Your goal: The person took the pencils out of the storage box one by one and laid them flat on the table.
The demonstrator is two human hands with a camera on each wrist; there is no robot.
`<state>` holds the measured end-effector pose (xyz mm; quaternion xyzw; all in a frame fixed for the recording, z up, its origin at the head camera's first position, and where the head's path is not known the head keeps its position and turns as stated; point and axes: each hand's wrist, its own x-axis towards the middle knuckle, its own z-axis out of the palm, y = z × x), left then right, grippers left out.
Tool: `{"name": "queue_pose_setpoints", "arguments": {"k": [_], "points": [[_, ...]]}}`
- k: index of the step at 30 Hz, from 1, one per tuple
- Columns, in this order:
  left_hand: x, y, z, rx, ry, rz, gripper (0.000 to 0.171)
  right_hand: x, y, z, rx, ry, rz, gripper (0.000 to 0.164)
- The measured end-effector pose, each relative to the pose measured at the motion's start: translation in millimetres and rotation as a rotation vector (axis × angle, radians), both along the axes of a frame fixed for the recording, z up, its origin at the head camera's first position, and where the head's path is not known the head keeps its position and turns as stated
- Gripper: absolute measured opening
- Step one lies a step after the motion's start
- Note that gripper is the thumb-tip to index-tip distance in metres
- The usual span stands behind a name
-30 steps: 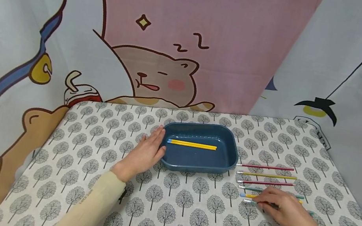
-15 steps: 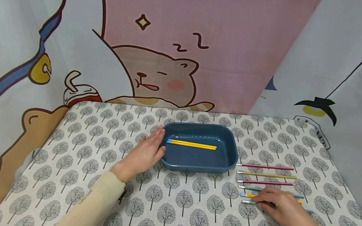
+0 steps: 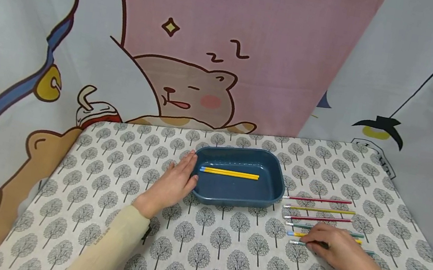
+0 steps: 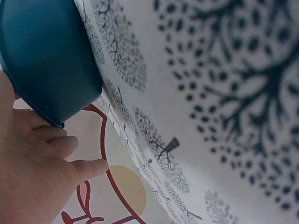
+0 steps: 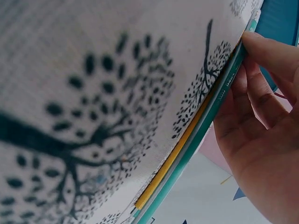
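A blue rectangular dish (image 3: 235, 202) stands mid-table with two yellow pencils (image 3: 231, 173) lying side by side in it. My left hand (image 3: 169, 187) rests against the dish's left end, its fingers fairly straight along the wall; the left wrist view has them by the rim. On the right, my right hand (image 3: 341, 251) pinches a teal pencil (image 5: 198, 133) between thumb and fingers, low at the tabletop. This pencil is nearest in a row, its middle hidden by the hand. Just behind it lie a yellow pencil with a blue end (image 3: 295, 234) and a dark green pencil (image 3: 298, 225).
Farther back in the row are a red pencil (image 3: 318, 219), an olive-yellow pencil (image 3: 320, 209) and another red pencil (image 3: 317, 200), roughly parallel and close to the dish's right side. A tree-print cloth (image 3: 198, 246) covers the table. Printed curtains (image 3: 289, 61) hang behind and beside it.
My right hand has shifted very slightly left and toward me with the teal pencil, whose far right end shows more clearly. The left hand and dish have stayed put.
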<state>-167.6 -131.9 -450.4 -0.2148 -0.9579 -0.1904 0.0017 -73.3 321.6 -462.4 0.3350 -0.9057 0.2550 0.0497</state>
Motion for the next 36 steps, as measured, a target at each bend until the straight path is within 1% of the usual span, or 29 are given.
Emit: {"name": "queue_pose_setpoints", "arguments": {"k": [6, 12, 17, 21, 26, 30, 32, 36], "points": [[-0.6, -0.2, -1.2, 0.002, -0.001, 0.002, 0.063, -0.5, 0.7, -0.1, 0.011, -0.026, -0.001, 0.035], [-0.7, 0.0, -0.5, -0.005, -0.006, 0.000, 0.063, -1.6, -0.2, -1.3, 0.013, -0.004, 0.017, 0.036], [-0.8, 0.1, -0.1, -0.002, -0.010, -0.004, 0.063, -0.9, 0.1, -0.7, 0.036, 0.009, 0.003, 0.033], [-0.5, -0.1, 0.8, 0.000, -0.011, -0.007, 0.063, 1.4, -0.5, 2.1, 0.059, 0.029, -0.027, 0.033], [-0.2, -0.7, 0.9, -0.007, -0.010, -0.007, 0.063, 6.6, -1.6, 7.6, 0.088, 0.088, -0.096, 0.037], [0.3, -0.6, 1.1, -0.005, -0.008, -0.004, 0.064, 9.4, -3.7, 12.4, 0.093, 0.138, -0.127, 0.037], [0.5, -0.3, 1.2, -0.003, -0.008, -0.004, 0.064, 10.4, -4.9, 14.9, 0.093, 0.147, -0.142, 0.037], [0.8, -0.2, 1.0, 0.000, -0.009, -0.006, 0.064, 13.3, -8.0, 20.6, 0.083, 0.123, -0.201, 0.039]]}}
